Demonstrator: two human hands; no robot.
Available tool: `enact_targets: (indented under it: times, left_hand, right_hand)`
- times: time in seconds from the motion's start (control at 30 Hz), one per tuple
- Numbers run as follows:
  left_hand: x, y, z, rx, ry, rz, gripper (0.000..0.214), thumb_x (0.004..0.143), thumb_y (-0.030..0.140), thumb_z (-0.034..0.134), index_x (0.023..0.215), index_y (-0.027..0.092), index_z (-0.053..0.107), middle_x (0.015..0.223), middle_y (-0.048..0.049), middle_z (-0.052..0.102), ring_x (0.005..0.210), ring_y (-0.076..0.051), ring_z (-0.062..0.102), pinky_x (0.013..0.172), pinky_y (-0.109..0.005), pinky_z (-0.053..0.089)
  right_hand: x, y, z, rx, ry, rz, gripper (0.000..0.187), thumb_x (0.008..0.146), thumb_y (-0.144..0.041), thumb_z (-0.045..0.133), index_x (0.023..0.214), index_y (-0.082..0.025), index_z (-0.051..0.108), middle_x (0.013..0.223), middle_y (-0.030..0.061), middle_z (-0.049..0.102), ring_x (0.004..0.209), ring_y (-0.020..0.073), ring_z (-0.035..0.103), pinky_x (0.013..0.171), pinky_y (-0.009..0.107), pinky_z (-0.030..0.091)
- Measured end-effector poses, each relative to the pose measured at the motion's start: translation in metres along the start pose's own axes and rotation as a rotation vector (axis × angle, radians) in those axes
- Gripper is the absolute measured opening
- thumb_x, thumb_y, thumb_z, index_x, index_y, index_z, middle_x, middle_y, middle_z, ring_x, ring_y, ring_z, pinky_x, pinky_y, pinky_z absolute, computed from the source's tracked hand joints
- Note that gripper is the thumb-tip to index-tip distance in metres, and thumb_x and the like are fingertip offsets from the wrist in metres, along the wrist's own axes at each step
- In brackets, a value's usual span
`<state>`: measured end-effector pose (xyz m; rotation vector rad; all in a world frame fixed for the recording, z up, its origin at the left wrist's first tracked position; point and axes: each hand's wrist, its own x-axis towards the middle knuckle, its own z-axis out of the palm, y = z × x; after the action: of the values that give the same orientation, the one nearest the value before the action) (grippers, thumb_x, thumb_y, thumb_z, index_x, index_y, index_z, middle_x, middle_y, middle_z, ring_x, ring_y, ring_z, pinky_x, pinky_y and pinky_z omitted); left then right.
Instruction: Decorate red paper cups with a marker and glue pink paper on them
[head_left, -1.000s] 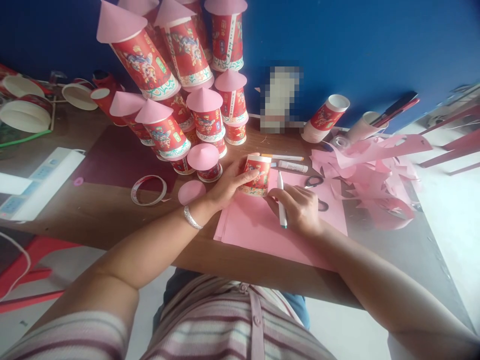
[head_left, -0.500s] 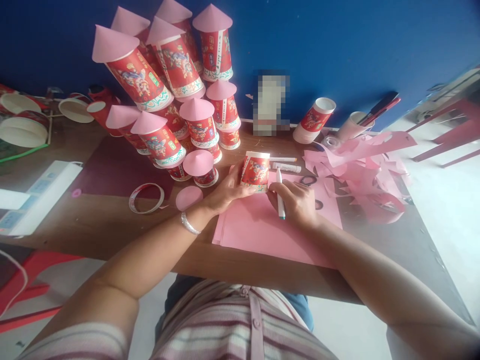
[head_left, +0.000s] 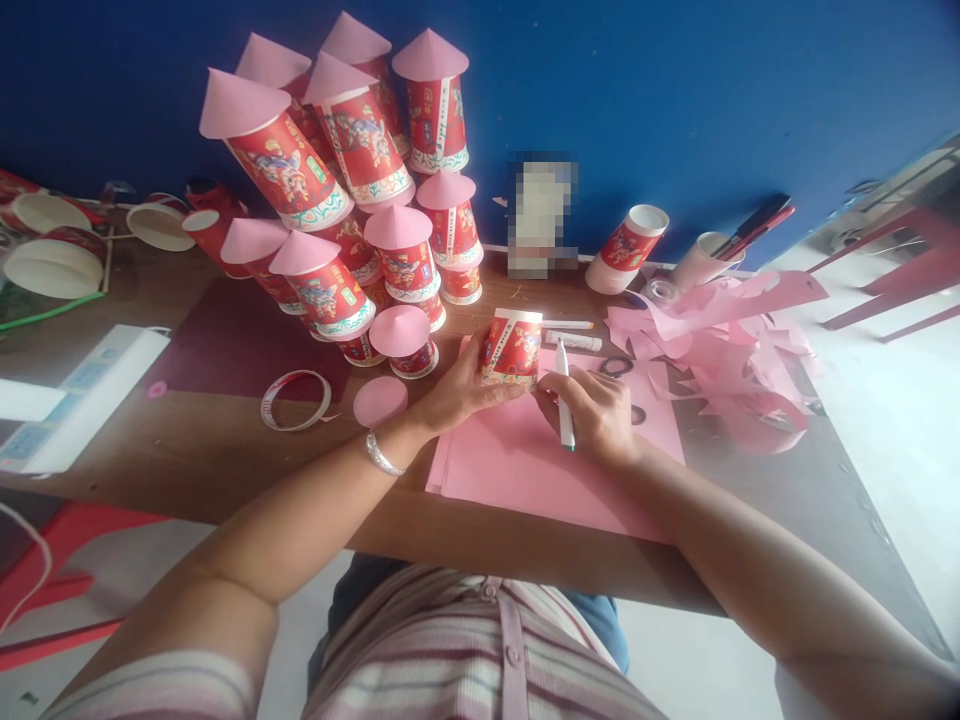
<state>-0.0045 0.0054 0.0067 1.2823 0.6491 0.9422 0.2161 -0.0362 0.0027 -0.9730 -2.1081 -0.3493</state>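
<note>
Red cup (head_left: 514, 348) partly hides the left hand (head_left: 463, 386) holding it.

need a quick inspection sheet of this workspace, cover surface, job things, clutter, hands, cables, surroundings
Surface: brown table, with pink sheets lying under the hands' area.
Job things: one red cup and one white marker, both in hand; capped stacks of red cups with pink cones stand behind.
Clutter: pink scraps piled at right; tape roll at left.
Hands: left hand holds the cup; right hand grips the marker; whether it touches the cup is unclear.
Cables: white cable at lower left, near a power strip.
Surroundings: blue wall behind; red stool at right.
</note>
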Motion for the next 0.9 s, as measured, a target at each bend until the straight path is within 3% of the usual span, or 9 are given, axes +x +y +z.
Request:
enact_targets:
  times: [0.4, 0.6, 0.73, 0.9]
  left_hand:
    - [-0.001, -0.002, -0.002, -0.044, -0.050, -0.007, 0.051, 0.086, 0.040, 0.088, 0.129, 0.023, 0.067, 0.119, -0.0068, 0.077, 0.115, -0.028, 0.074, 0.109, -0.048, 0.059]
    - [-0.002, -0.015, -0.009, -0.167, 0.025, -0.030, 0.047, 0.087, 0.047, 0.085, 0.124, 0.022, 0.071, 0.118, -0.0063, 0.076, 0.112, -0.026, 0.072, 0.104, -0.043, 0.057]
    - [-0.001, -0.009, -0.004, -0.285, 0.030, -0.052, 0.043, 0.088, 0.048, 0.082, 0.119, 0.020, 0.074, 0.112, -0.0082, 0.079, 0.108, -0.027, 0.074, 0.101, -0.043, 0.058]
    - [0.000, -0.005, 0.000, -0.354, 0.069, -0.076, 0.050, 0.089, 0.053, 0.077, 0.125, 0.019, 0.075, 0.121, -0.0102, 0.079, 0.118, -0.032, 0.072, 0.103, -0.046, 0.059]
  right_hand:
    - [-0.001, 0.003, 0.003, -0.010, 0.009, 0.017, 0.013, 0.102, -0.013, 0.064, 0.091, -0.021, 0.065, 0.068, -0.0046, 0.059, 0.055, 0.0098, 0.049, 0.057, 0.024, 0.037]
    - [-0.001, 0.003, 0.003, -0.009, -0.001, 0.019, 0.014, 0.100, -0.011, 0.063, 0.091, -0.021, 0.065, 0.068, -0.0049, 0.059, 0.054, 0.0094, 0.047, 0.056, 0.023, 0.036]
    - [-0.002, 0.001, 0.004, 0.006, -0.026, 0.015, 0.016, 0.100, -0.010, 0.062, 0.089, -0.021, 0.065, 0.067, -0.0049, 0.058, 0.054, 0.0095, 0.045, 0.055, 0.024, 0.036]
    - [-0.003, -0.002, 0.004, 0.024, -0.065, 0.025, 0.015, 0.101, -0.013, 0.063, 0.089, -0.021, 0.065, 0.067, -0.0049, 0.057, 0.054, 0.0096, 0.045, 0.055, 0.025, 0.034]
